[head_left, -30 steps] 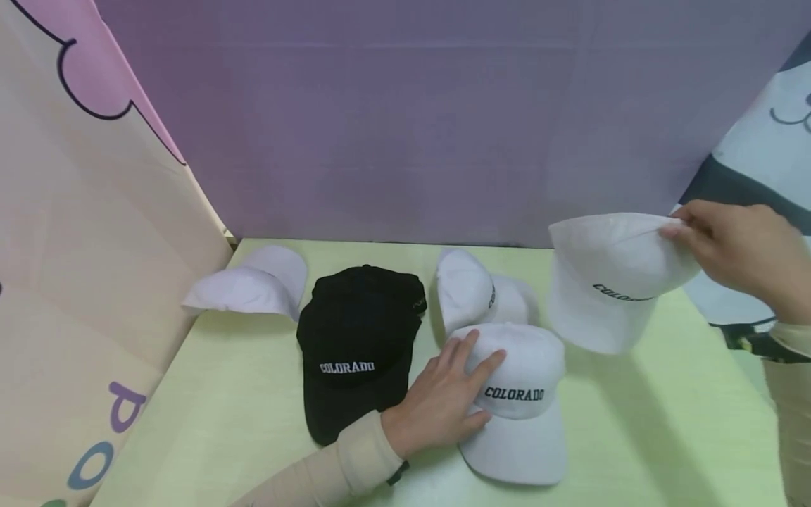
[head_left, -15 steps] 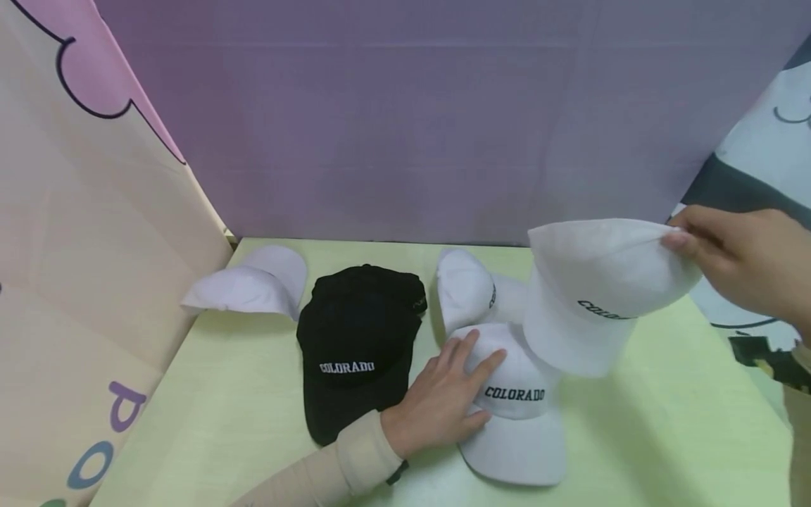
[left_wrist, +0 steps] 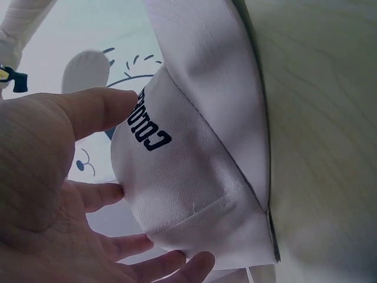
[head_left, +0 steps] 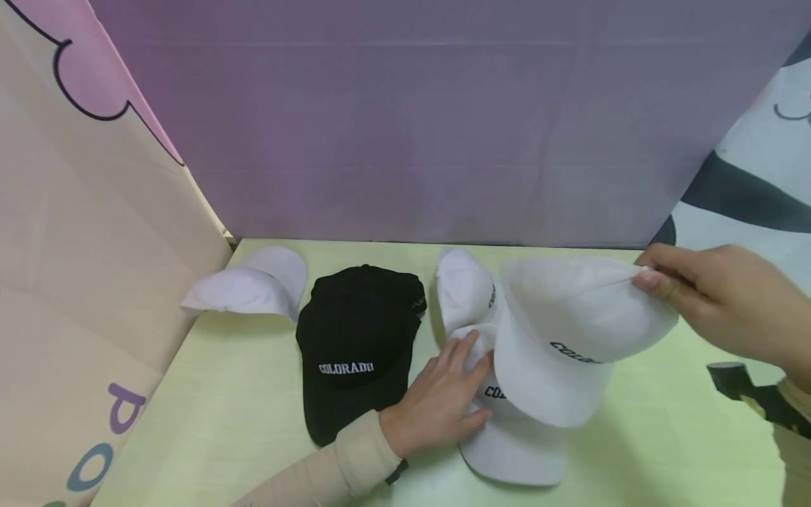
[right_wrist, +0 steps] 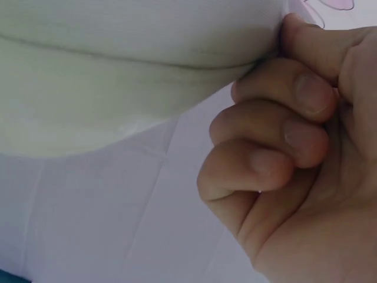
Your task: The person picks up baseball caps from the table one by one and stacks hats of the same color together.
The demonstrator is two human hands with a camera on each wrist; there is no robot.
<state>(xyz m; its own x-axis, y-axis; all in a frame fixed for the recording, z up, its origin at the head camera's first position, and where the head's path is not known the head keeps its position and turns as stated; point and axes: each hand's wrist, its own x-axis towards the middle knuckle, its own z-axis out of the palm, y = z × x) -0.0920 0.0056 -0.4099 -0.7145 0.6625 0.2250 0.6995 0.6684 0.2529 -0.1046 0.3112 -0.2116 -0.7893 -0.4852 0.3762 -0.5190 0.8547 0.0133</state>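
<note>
A purple backdrop (head_left: 380,127) (faintly creased) stands behind the pale green tabletop (head_left: 215,394), beside a lettered panel (head_left: 70,239).

Right hand (head_left: 725,306) and held cap (head_left: 579,331) shift toward 7 o'clock; latter now hides most lettering (head_left: 495,392) on front cap (head_left: 516,449).

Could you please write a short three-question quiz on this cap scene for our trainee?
1. Which hand pinches the raised white cap?
2. True or false: the black cap bears white lettering.
3. Multiple choice: the left hand touches
A) the purple backdrop
B) the front white cap
C) the leftmost white cap

Key: 1. The right hand. 2. True. 3. B.
</note>
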